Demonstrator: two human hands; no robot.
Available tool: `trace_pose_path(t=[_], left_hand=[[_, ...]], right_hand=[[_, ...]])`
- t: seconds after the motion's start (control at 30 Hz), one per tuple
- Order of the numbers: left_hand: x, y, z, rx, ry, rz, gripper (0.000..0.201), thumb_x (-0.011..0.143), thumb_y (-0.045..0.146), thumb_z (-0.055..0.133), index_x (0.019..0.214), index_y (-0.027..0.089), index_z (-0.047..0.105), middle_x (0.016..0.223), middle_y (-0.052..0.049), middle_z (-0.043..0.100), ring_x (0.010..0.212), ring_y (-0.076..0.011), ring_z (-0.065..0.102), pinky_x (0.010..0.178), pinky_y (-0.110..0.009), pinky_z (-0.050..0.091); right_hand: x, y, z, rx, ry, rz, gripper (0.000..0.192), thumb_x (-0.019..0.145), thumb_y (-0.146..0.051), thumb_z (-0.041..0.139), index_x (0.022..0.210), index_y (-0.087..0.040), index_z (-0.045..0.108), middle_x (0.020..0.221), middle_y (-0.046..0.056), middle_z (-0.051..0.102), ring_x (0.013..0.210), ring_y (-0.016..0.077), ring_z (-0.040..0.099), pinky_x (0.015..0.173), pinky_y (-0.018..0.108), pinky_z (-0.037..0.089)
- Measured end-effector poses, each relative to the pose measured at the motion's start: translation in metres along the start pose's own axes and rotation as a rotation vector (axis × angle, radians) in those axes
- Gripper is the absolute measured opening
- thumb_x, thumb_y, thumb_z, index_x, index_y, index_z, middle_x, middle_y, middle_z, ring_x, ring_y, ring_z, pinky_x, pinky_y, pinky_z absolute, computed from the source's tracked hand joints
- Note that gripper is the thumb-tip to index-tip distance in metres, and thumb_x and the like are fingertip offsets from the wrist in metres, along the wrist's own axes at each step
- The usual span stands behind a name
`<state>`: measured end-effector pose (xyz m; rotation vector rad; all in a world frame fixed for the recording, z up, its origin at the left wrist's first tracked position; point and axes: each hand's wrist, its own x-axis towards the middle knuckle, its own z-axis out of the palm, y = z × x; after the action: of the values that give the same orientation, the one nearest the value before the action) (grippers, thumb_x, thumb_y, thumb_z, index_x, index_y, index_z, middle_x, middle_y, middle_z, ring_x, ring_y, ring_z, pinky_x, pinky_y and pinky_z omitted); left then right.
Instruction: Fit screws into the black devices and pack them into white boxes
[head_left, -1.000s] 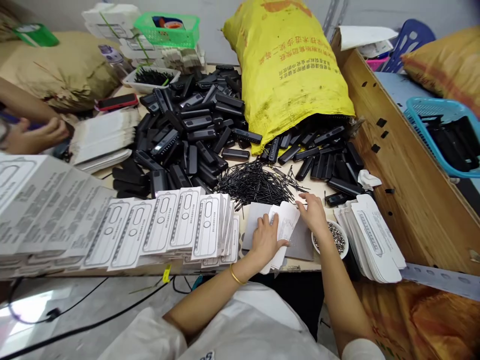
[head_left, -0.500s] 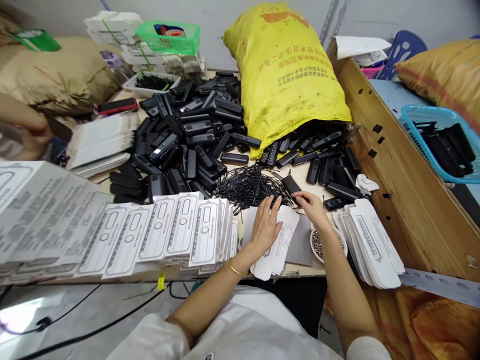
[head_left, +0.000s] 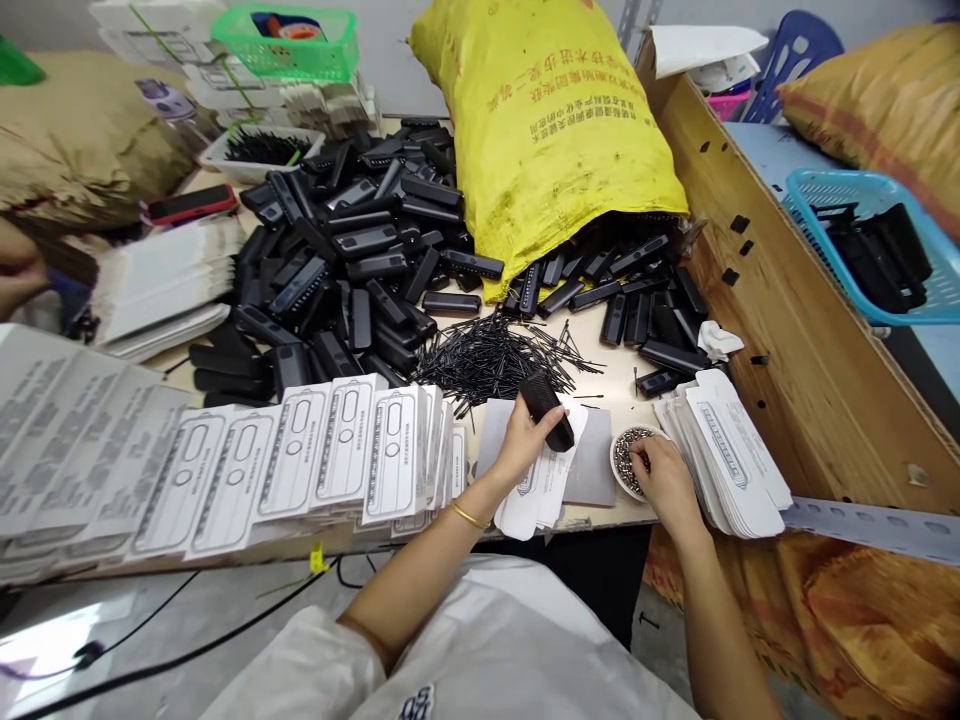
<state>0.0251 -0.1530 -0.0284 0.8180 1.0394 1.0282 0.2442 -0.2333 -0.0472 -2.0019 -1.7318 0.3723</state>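
Case (head_left: 546, 411), black, ridged and oblong, was held in left hand (head_left: 516, 442) over white cards (head_left: 531, 502); at its four o'clock, right hand (head_left: 667, 484), grip indistinct, reached into round bowl (head_left: 617, 471) of shiny metal bits (head_left: 628, 445).

A pale table (head_left: 616, 378) spreads beneath and around the fingers (head_left: 651, 453). Well beyond them stands a light grey wall (head_left: 391, 55). To their right runs a wooden board (head_left: 806, 320), with a blue table (head_left: 769, 155) past it and a blue chair (head_left: 796, 58) farther off. Lower, to the fingers' left, light (head_left: 52, 632) glares off the grey floor (head_left: 251, 640).
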Motion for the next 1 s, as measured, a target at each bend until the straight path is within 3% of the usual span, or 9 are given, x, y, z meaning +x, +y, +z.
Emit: trace_pose_path(t=[0.1, 0.2, 0.33, 0.47, 0.67, 0.83, 1.0], left_hand=[[-0.004, 0.002, 0.007, -0.302, -0.023, -0.168, 0.048, 0.067, 0.042, 0.082, 0.098, 0.019, 0.053, 0.091, -0.002, 0.065, 0.088, -0.0202, 0.069, 0.087, -0.039, 0.054], [-0.006, 0.005, 0.012, -0.451, -0.009, -0.282, 0.042, 0.067, 0.037, 0.083, 0.092, 0.017, 0.055, 0.085, -0.002, 0.066, 0.086, -0.021, 0.07, 0.09, -0.041, 0.054], [-0.006, 0.008, 0.016, -0.568, 0.029, -0.336, 0.024, 0.079, 0.029, 0.075, 0.089, 0.015, 0.058, 0.087, -0.006, 0.07, 0.087, -0.0196, 0.071, 0.093, -0.039, 0.054], [-0.007, 0.013, 0.018, -0.618, 0.03, -0.366, 0.015, 0.088, 0.026, 0.063, 0.091, 0.011, 0.061, 0.091, -0.01, 0.071, 0.087, -0.0182, 0.071, 0.094, -0.036, 0.054], [-0.011, 0.02, 0.018, -0.648, 0.08, -0.369, 0.013, 0.092, 0.023, 0.058, 0.087, 0.011, 0.06, 0.088, -0.01, 0.071, 0.092, -0.0201, 0.071, 0.096, -0.038, 0.054], [-0.014, 0.024, 0.018, -0.673, 0.131, -0.404, 0.01, 0.091, 0.021, 0.059, 0.087, 0.012, 0.059, 0.086, -0.009, 0.07, 0.096, -0.0222, 0.071, 0.096, -0.042, 0.054], [-0.017, 0.024, 0.017, -0.686, 0.141, -0.396, 0.01, 0.092, 0.02, 0.056, 0.087, 0.011, 0.059, 0.088, -0.01, 0.07, 0.095, -0.023, 0.071, 0.096, -0.044, 0.054]], right_hand=[[-0.002, -0.006, -0.003, 0.077, 0.03, 0.07, 0.021, 0.084, -0.035, 0.048, 0.072, -0.021, 0.058, 0.076, 0.008, 0.064, 0.073, 0.0229, 0.057, 0.074, 0.039, 0.047], [-0.005, -0.022, -0.007, 0.388, 0.077, 0.237, 0.021, 0.082, -0.042, 0.057, 0.078, -0.021, 0.061, 0.076, 0.006, 0.068, 0.066, 0.0192, 0.06, 0.069, 0.036, 0.049], [-0.01, -0.055, -0.001, 0.929, 0.096, 0.311, 0.025, 0.073, -0.043, 0.071, 0.081, -0.021, 0.063, 0.078, 0.004, 0.07, 0.076, 0.0193, 0.067, 0.068, 0.032, 0.053], [-0.012, -0.081, 0.012, 1.126, 0.145, 0.335, 0.025, 0.07, -0.037, 0.077, 0.085, -0.02, 0.067, 0.079, 0.003, 0.071, 0.075, 0.0171, 0.068, 0.067, 0.03, 0.054], [-0.013, -0.095, 0.021, 1.049, 0.23, 0.251, 0.021, 0.076, -0.036, 0.072, 0.089, -0.02, 0.07, 0.08, 0.004, 0.073, 0.072, 0.016, 0.067, 0.069, 0.032, 0.056], [-0.016, -0.097, 0.023, 0.817, 0.3, 0.173, 0.016, 0.083, -0.033, 0.065, 0.09, -0.018, 0.068, 0.086, 0.005, 0.072, 0.077, 0.0167, 0.068, 0.077, 0.035, 0.056], [-0.017, -0.099, 0.023, 0.606, 0.305, 0.044, 0.013, 0.088, -0.028, 0.06, 0.09, -0.02, 0.069, 0.085, 0.004, 0.071, 0.078, 0.0168, 0.067, 0.074, 0.033, 0.055]])
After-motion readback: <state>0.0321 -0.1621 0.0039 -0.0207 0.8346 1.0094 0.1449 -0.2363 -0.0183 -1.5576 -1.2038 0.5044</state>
